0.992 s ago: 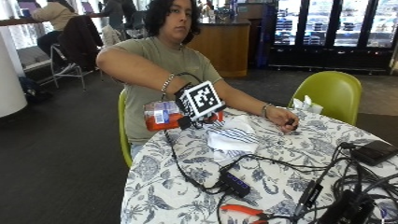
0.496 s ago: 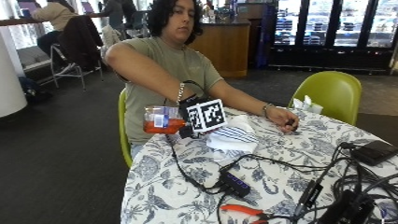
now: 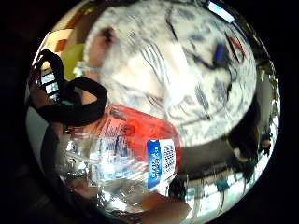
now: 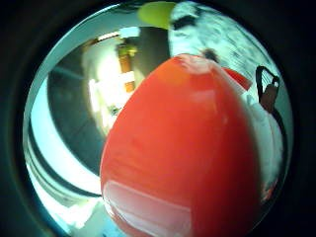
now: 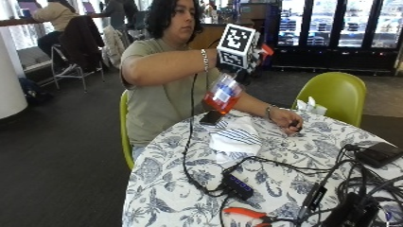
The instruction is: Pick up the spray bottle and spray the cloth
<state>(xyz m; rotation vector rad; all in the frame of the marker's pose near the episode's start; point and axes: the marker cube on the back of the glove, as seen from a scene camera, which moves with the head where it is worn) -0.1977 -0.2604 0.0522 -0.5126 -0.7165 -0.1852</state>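
Now spray bottle (image 5: 223, 93) hangs tilted, base toward cloth (image 5: 234, 137).

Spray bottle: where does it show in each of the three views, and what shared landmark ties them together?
Outside view: the spray bottle hangs tilted from the raised right hand, above the cloth.
Little finger side palm view: the spray bottle lies close to the palm, label showing, before the table's edge.
Thumb side palm view: its red liquid fills most of the picture.
Shared landmark: the floral tablecloth.
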